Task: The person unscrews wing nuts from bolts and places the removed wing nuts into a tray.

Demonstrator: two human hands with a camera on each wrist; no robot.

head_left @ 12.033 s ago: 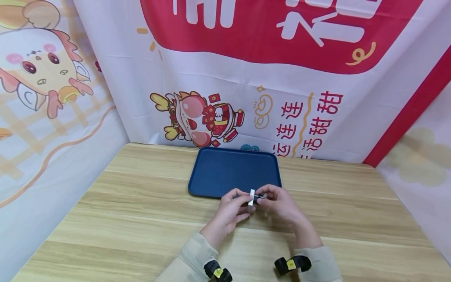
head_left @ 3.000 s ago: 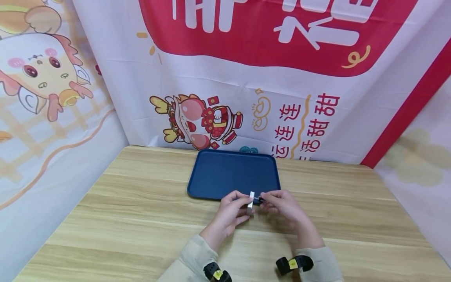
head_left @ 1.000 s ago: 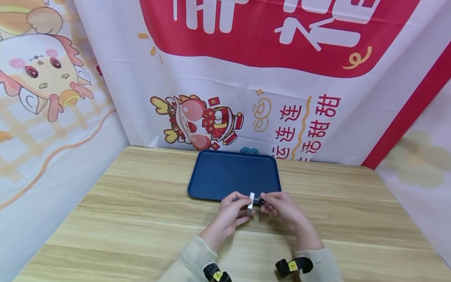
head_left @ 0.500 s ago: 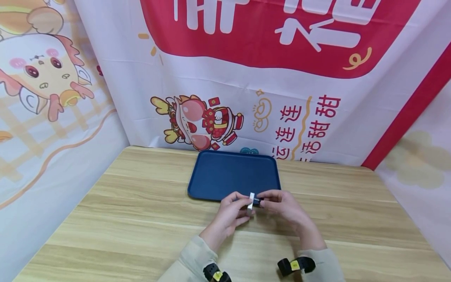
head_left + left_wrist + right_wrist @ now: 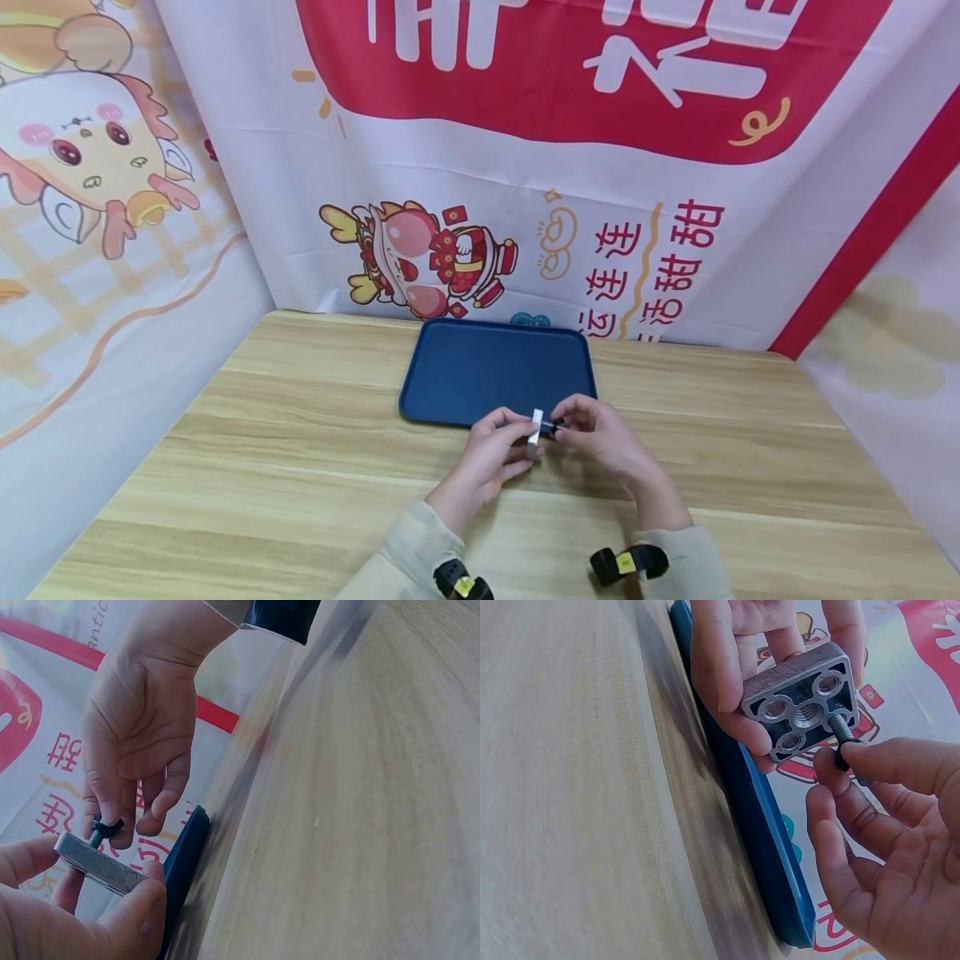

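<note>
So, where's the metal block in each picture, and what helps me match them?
Head: the metal block is below centre, slightly right.
Left wrist: the metal block is at lower left.
Right wrist: the metal block is above centre, slightly right.
Shared landmark: the blue tray, seen from above in the head view, side-on in both wrist views.

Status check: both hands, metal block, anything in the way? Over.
Left hand gripping metal block. Right hand pinching black-headed screw set in block's corner, threads exposed. Blue tray close behind; no obstruction seen.
</note>
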